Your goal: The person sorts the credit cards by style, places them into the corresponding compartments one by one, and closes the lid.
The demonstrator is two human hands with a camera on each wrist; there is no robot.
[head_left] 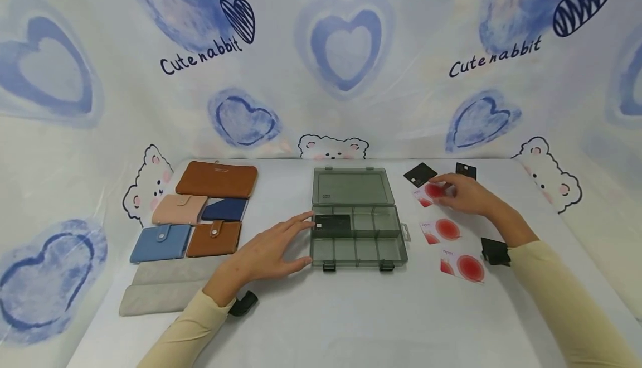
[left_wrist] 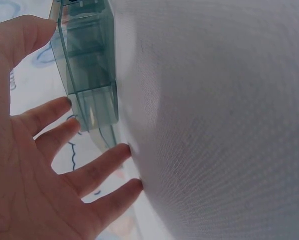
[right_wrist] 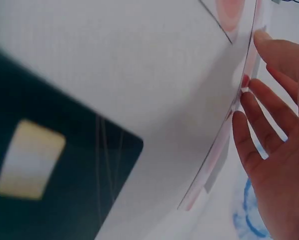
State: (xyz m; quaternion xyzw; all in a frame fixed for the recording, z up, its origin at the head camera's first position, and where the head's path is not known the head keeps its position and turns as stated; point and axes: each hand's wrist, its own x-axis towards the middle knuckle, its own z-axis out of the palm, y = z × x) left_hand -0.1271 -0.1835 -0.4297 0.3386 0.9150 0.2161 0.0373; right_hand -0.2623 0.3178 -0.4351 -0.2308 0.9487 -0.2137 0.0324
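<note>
“Red-and-white card (head_left: 426, 194), head view, right of the box (head_left: 353, 184), and our right hand (head_left: 463, 192) is at it! Pinched or merely touched?”

“We can't tell. It's so near that black card (head_left: 420, 174) that a sideways press could skid one into the other. Wall cloth (head_left: 401, 122) reads ‘Cute nabbit’; the card's print escapes us.”

“Left wrist view: our left hand (left_wrist: 44, 165) is loose, fingers spread, grasping nothing, beside the box. One careless nudge might shift it.”

“Right wrist view: fingertips (right_wrist: 237, 120) at a thin edge, which could slip from us. Close up, a dark card (right_wrist: 74, 170) shows a chip (right_wrist: 32, 160), no lettering we can read.”
</note>
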